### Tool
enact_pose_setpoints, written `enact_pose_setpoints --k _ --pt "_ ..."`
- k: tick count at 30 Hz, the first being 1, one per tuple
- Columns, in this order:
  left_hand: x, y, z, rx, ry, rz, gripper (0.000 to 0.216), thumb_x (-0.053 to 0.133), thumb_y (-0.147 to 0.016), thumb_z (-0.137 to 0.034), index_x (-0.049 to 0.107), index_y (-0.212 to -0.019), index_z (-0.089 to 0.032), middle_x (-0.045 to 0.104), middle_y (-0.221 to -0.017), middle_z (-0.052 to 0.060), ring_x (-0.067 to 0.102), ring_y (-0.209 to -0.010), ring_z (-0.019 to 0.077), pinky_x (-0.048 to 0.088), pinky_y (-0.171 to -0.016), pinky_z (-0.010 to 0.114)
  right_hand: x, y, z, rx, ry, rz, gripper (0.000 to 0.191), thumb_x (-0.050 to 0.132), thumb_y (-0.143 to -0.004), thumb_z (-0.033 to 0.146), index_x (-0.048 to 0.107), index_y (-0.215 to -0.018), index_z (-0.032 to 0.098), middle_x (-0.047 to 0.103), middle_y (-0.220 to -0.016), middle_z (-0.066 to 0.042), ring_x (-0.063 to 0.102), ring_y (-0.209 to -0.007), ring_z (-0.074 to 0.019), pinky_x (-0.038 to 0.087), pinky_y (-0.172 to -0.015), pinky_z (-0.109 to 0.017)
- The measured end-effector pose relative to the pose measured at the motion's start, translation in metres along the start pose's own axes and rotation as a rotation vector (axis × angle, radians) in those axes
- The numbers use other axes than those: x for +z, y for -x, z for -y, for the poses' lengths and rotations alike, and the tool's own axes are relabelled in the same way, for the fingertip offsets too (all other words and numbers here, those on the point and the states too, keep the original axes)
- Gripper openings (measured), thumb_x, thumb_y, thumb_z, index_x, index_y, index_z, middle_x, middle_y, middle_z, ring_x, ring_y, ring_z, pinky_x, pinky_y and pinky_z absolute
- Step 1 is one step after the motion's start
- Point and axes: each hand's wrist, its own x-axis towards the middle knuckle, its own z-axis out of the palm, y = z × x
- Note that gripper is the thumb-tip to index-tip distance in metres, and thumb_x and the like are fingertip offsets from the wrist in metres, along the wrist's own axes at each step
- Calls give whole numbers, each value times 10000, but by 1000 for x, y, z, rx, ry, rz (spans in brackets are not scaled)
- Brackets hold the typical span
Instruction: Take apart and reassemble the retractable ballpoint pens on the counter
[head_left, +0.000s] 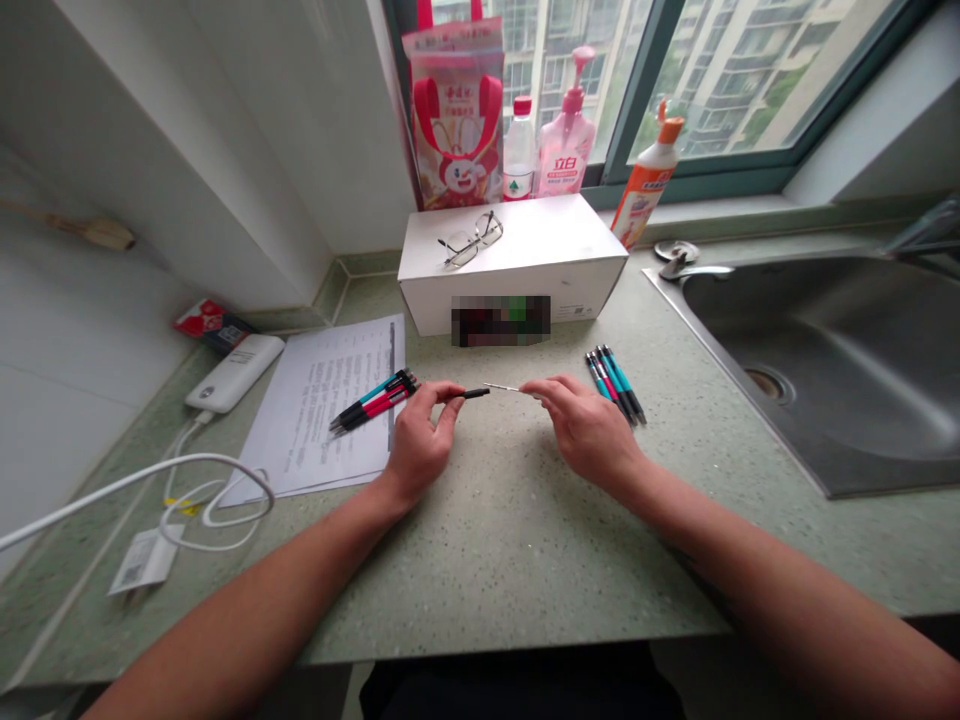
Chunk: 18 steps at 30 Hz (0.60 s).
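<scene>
My left hand (421, 437) pinches a short black pen piece (474, 394) that points right. My right hand (583, 425) pinches a thin pale refill (504, 387) whose tip points left, a small gap from the black piece. Both hands hover just above the green speckled counter (495, 530). A bundle of pens (373, 401) in teal, red and black lies on a printed sheet (322, 408) just left of my left hand. Another group of teal and red pens (615, 383) lies on the counter beside my right hand.
A white box (517, 262) with glasses (471, 239) on it stands behind the hands. A steel sink (840, 360) is at the right. Bottles (564, 140) and a red bag (456, 115) line the window sill. A power bank (234, 372) and white cable (187, 480) lie at the left.
</scene>
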Motion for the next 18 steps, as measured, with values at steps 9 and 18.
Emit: enact_pose_setpoints --k 9,18 --pt "0 0 2 -30 14 -43 87 588 -955 -215 637 -1024 -196 705 -935 38 685 -889 188 542 -849 360 -1 0 0 7 -2 6 396 400 -946 92 644 -1219 243 685 -1094 -77 662 -902 -203 500 -723 -336" --pt "0 0 2 1 19 -21 83 588 -953 -194 636 -1020 -194 693 -939 36 674 -891 184 544 -844 345 -1 0 1 -14 3 40 407 396 -940 80 641 -1219 248 682 -1091 -71 655 -918 -202 499 -732 -332"
